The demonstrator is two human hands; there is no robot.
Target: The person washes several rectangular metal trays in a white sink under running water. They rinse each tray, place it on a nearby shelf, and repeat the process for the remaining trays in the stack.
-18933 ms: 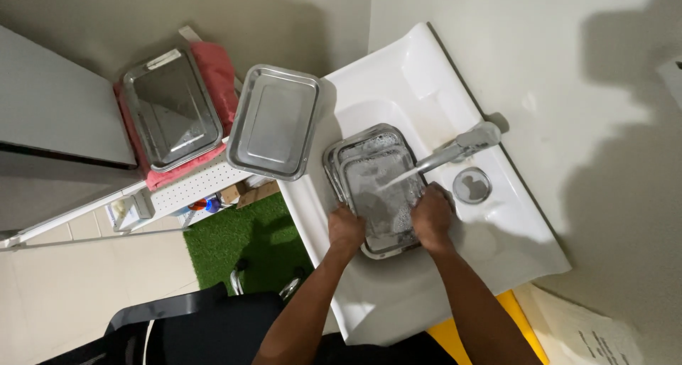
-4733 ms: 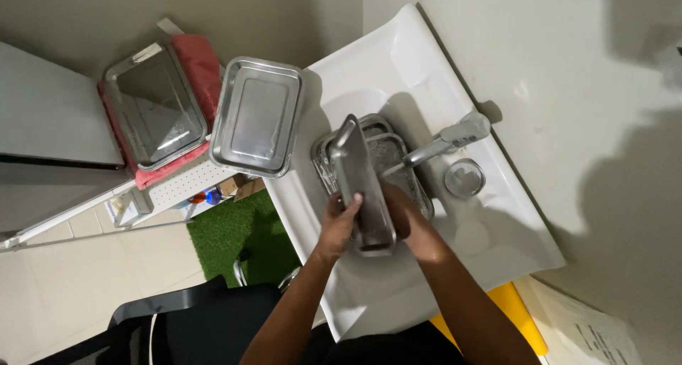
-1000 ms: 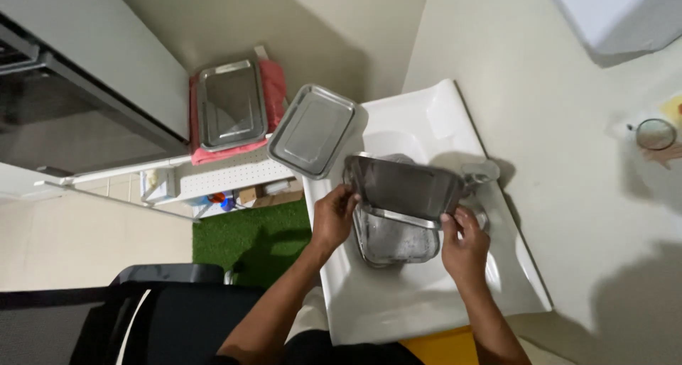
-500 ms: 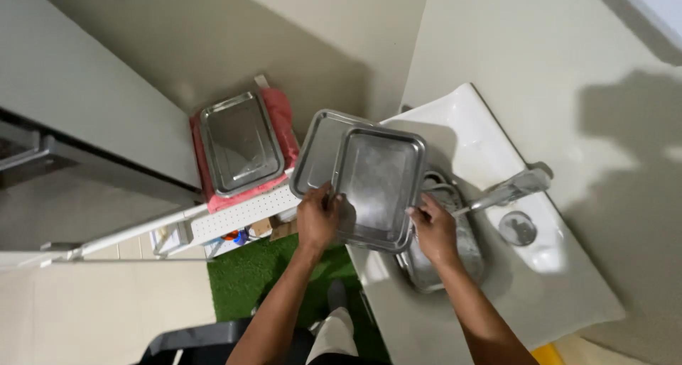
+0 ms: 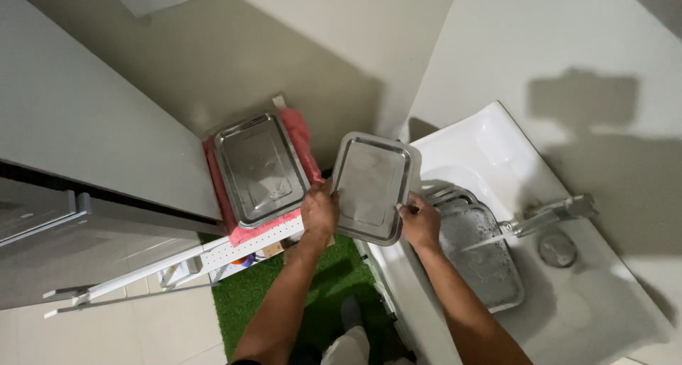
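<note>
We hold the steel tray [image 5: 371, 186] above the sink's [image 5: 497, 141] left edge, left hand [image 5: 319, 210] and right hand [image 5: 420, 223] with fingers clamped on its near rim. It looks stiff, light, probably wet and slippery; gripping the rolled rim seems safest.

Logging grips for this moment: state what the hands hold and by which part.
Both hands hold one steel tray by its near long rim: left hand at the near-left corner, right hand at the near-right corner.
</note>
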